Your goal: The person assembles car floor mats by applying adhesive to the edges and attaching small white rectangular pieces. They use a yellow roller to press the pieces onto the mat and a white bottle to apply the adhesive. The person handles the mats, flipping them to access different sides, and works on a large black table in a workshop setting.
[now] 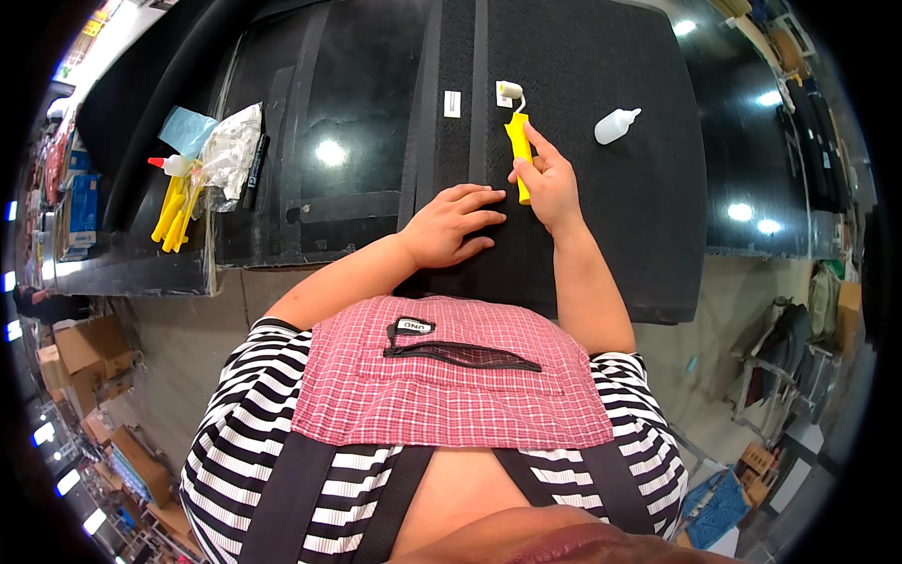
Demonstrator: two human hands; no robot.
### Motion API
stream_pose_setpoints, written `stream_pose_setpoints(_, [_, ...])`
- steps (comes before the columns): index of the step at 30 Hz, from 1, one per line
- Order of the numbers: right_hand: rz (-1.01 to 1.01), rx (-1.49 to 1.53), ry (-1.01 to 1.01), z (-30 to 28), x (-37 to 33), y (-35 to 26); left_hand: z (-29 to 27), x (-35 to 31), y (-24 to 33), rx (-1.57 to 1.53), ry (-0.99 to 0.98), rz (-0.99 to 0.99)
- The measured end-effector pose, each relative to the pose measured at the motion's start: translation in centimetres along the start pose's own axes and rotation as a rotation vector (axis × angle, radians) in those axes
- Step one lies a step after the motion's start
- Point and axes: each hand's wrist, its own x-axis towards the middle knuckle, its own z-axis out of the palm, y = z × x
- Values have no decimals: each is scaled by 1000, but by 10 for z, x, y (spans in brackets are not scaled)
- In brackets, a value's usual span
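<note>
My right hand is closed round the yellow handle of a small roller. The roller's pale head touches or hovers just over a small white label on a black textured sheet; which of the two I cannot tell. Flat on the black material, fingers spread, my left hand lies to the left of the roller handle and holds nothing. A second white label sits on a black strip to the left of the first. A white squeeze bottle lies on the sheet, right of the roller.
On the table's left are a red-tipped white bottle, yellow-handled tools, a crumpled clear plastic bag, a light blue piece and a black marker. A black roll stands farther left. Cardboard boxes lie beyond the table's left side.
</note>
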Motion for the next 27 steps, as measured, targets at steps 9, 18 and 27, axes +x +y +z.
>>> stream_pose_setpoints(9, [-30, -135, 21, -2, 11, 3, 1, -2, -3, -2, 19, 10])
stream_pose_setpoints(18, [26, -140, 4, -1, 13, 4, 1, -3, -3, -1, 20, 10])
stream_pose_setpoints(27, [42, -183, 3, 0, 5, 0, 2, -3, -5, -21, 21, 2])
